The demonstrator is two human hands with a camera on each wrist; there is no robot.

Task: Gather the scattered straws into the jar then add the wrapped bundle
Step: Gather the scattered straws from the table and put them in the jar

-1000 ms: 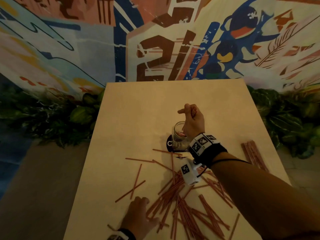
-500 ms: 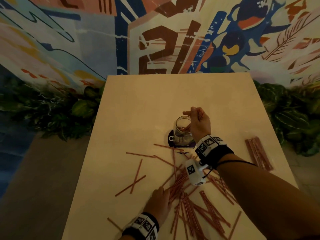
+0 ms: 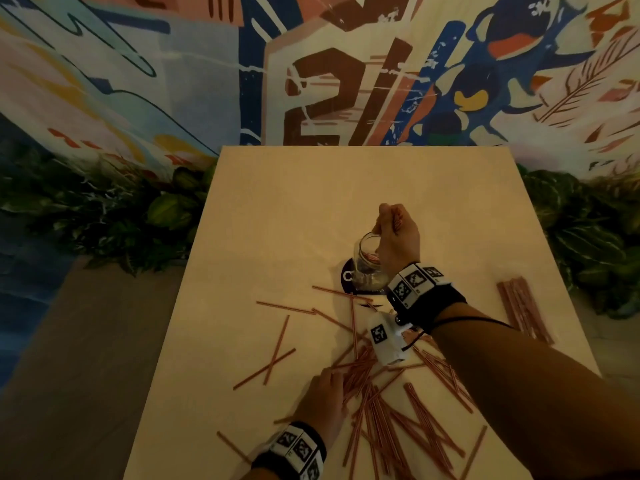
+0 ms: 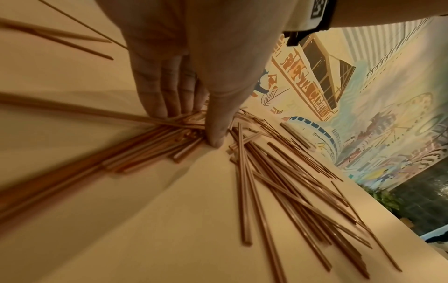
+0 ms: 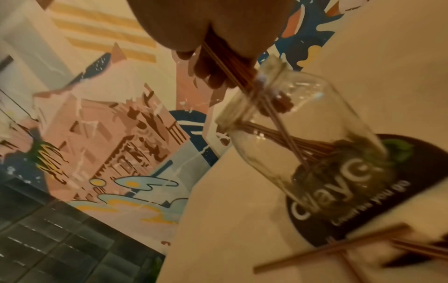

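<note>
A clear glass jar [image 3: 367, 260] [image 5: 298, 132] stands on a dark round coaster [image 3: 347, 277] [image 5: 358, 206] mid-table, with several straws leaning inside. My right hand [image 3: 394, 233] [image 5: 218, 63] hovers over its mouth and grips a small bunch of reddish-brown straws [image 5: 227, 65] whose lower ends reach into the jar. Many loose straws [image 3: 391, 403] [image 4: 278, 172] lie scattered at the near side. My left hand [image 3: 325, 396] [image 4: 194, 107] lies on the pile's left edge, fingers straight on the straws and thumb tip on the table. The wrapped bundle [image 3: 524, 313] lies at the right edge.
The pale table [image 3: 294, 209] butts against a painted mural wall [image 3: 311, 81] at the far end. Leafy plants [image 3: 104, 216] line both sides below the table edges. A few single straws [image 3: 273, 355] lie apart on the left.
My left hand has slid right onto the straw pile. My right hand has stayed over the jar with its bunch of straws while the view shifted.
</note>
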